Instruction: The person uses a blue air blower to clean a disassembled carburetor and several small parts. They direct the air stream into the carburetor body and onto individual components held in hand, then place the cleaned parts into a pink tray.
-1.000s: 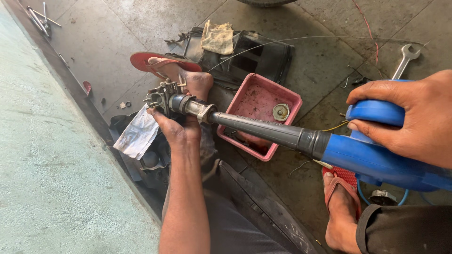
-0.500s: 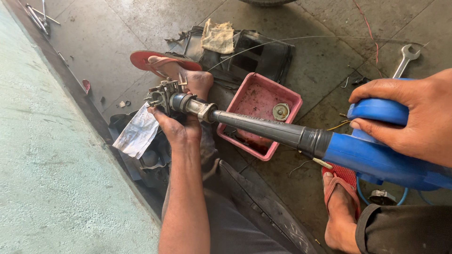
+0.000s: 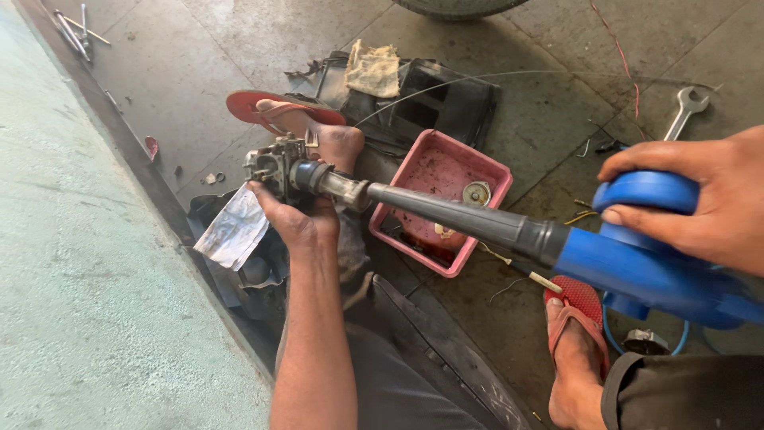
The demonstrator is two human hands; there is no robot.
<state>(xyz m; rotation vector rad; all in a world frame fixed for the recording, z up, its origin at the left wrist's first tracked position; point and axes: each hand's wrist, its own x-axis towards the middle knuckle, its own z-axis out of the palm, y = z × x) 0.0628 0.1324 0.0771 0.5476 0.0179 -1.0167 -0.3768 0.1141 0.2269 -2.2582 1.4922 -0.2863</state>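
Head view looks down at a dirty concrete floor (image 3: pixel 239 64). Left hand (image 3: pixel 298 219) holds a small metal carburetor (image 3: pixel 274 163) up in the air, above the floor, near the pale concrete step (image 3: pixel 79 279) on the left side. Its fingers (image 3: pixel 267 199) are clenched around the underside of that metal part. A scrap of white paper (image 3: pixel 232 232) hangs just below the hand.

Right hand (image 3: pixel 700 199) grips the round blue body of an air blower (image 3: pixel 637 263). Its fingers (image 3: pixel 645 219) wrap tight over the top of the blue part. The blower has a long grey nozzle (image 3: pixel 454 216), and the tip of the nozzle touches the carburetor.

Under the nozzle sits a pink square tray (image 3: pixel 477 171) on the floor. A small round metal piece (image 3: pixel 477 193) lies inside it. Behind the tray is a black plastic part (image 3: pixel 454 103) with a dirty rag (image 3: pixel 372 70) on top.

One foot in a red sandal (image 3: pixel 274 111) rests on the floor just behind the carburetor. Another foot in a red sandal (image 3: pixel 577 299) is near the bottom right, under the blower. A silver wrench (image 3: pixel 686 110) lies on the floor near the top right edge. A few thin tools (image 3: pixel 76 28) lie far off in the top left corner.
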